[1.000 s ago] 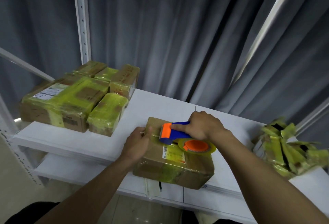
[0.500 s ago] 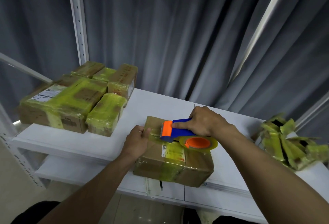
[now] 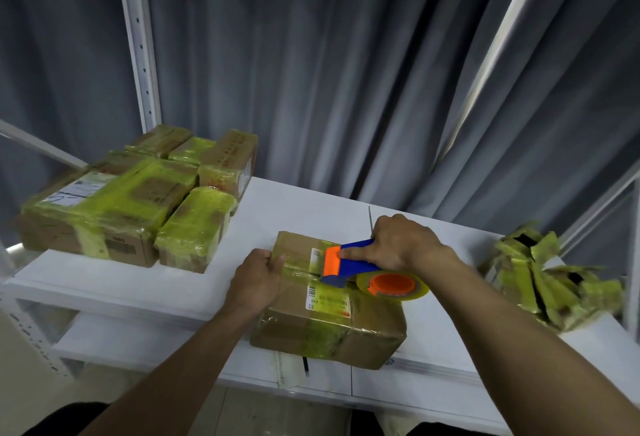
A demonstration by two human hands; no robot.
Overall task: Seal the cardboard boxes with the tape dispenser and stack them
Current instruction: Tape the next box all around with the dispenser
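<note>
- Yellowish tape [image 3: 298, 271] had lengthened over the cardboard box [image 3: 363, 324] as my right hand [image 3: 398, 243], fingers [image 3: 353, 253] gripping the tape dispenser [image 3: 360, 264], drew rightward.
- Left hand [image 3: 254, 283] clutched its edge; seam underway.

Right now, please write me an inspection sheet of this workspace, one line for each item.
Surface: white table, flat top.
Job's things: cardboard box lies flat near the front edge; tape dispenser rests on its top, with a tape strip running to the box's left edge; sealed boxes grouped at far left.
Clutter: heap of taped cardboard scraps at far right.
Grippers: left hand grips the box's left edge; right hand grips the dispenser handle.
Cables: nothing seen.
Surroundings: grey curtain behind; white perforated post at left; lower shelf under the table.
</note>
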